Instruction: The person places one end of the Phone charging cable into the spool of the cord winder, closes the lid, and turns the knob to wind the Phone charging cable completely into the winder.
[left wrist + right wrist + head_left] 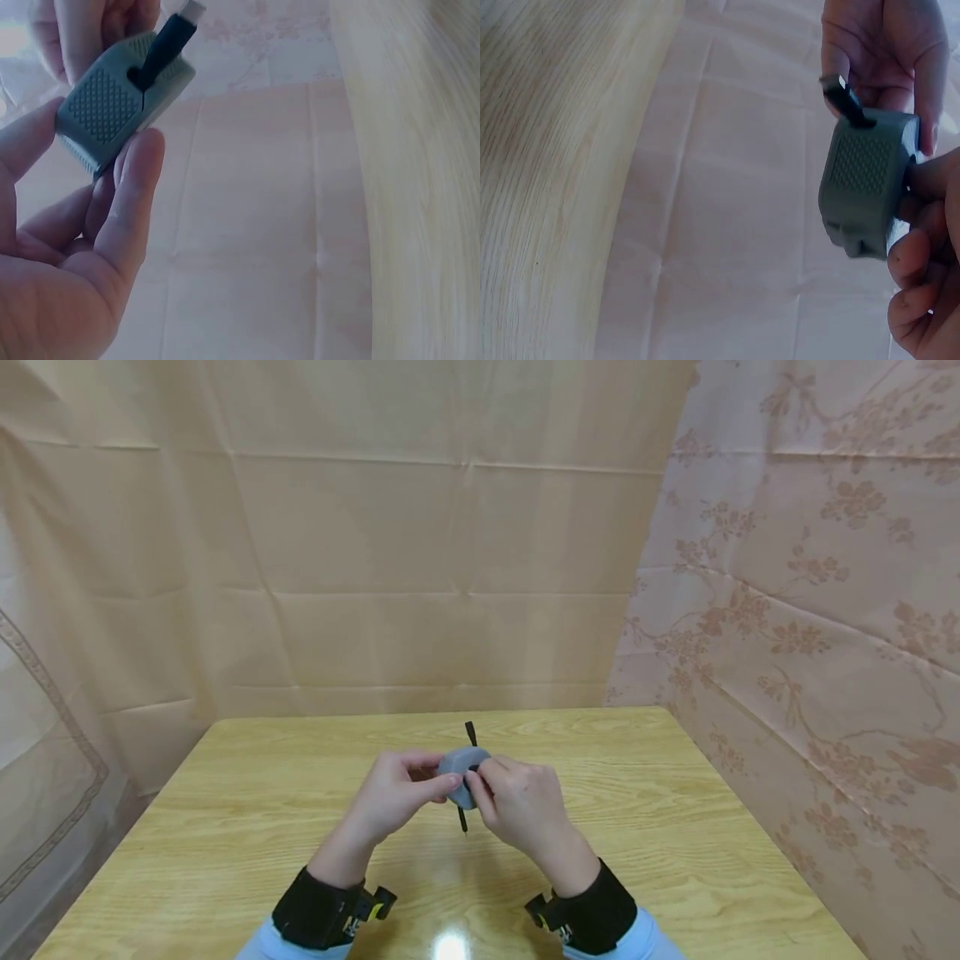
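A grey cable winder (454,763) with rounded corners is held up over the table between both hands. In the left wrist view the winder's case (97,112) has a textured panel, and a black cable end (169,49) with a metal plug sticks out of a hole. From the opposite side another cable end (841,96) comes out. My left hand (393,792) grips the case by its edge between thumb and fingers. My right hand (525,795) has its thumb and fingers bent at a dark part on the case's face, pinching there; the fingertips partly hide it.
The wood-grain table (247,827) stretches out on both sides of the hands. A beige cloth (360,568) hangs behind its back edge, and a flowered curtain (810,610) runs along the right. Black bands (318,910) with small cameras circle both wrists.
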Available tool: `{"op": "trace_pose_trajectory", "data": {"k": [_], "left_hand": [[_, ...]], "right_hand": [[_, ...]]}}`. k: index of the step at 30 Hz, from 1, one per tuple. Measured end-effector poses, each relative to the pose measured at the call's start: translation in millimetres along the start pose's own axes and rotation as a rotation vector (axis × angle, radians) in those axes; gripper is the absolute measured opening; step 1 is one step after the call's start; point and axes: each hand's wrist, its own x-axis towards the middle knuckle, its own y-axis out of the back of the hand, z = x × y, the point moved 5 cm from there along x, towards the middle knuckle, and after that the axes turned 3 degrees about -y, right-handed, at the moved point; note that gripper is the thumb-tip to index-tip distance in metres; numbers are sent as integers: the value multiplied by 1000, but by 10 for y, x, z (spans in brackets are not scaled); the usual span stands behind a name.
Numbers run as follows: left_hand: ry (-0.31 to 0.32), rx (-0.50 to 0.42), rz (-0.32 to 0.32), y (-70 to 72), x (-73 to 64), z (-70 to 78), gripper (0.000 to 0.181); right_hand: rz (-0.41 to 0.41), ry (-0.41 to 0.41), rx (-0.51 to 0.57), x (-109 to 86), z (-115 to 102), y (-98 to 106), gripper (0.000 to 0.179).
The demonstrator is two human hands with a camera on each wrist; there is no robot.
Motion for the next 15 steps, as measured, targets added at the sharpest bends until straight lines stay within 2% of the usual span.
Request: {"op": "trace_pose_trajectory", "data": {"k": [3, 8, 15], "left_hand": [[-50, 14, 34, -33, 11, 17, 27], [-129, 53, 93, -75, 7, 31, 24], [-156, 88, 185, -126, -5, 53, 27]], "right_hand": [[-2, -40, 57, 7, -1, -1, 31], [-38, -206, 210, 26, 21, -9, 35], [-12, -452, 369, 18, 83, -56, 40]]}}
